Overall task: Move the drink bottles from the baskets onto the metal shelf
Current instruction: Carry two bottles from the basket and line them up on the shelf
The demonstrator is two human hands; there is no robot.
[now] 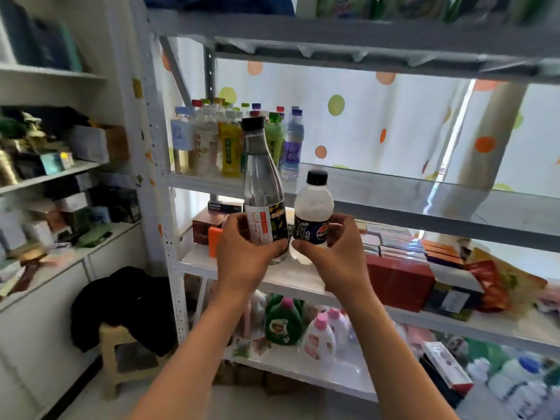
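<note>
Two drink bottles are held in the air in front of the metal shelf (394, 204), one in each hand. The left hand (242, 253) has its grip closed around the lower part of a tall clear bottle (263, 189) with a black cap and an orange and black label; the bottle is upright, a little tilted. The right hand (336, 253) grasps a short bottle (313, 213) with a black cap and a dark blue label, just beside the tall one and almost touching it. Both bottles are below the front edge of the middle shelf board, near its left part. On this board, at the left back corner, stands a group of bottles (230, 140); I count more than ten, with red, green, purple and blue caps, but the exact number is not clear. The rest of this board is bare and shiny. The board below carries flat boxes (400, 268), and the lowest one carries detergent bottles (303, 325), at least four. Behind the shelf hangs a white curtain (378, 125) with coloured dots. On the left, white wall shelves (54, 177) hold many small goods.
</note>
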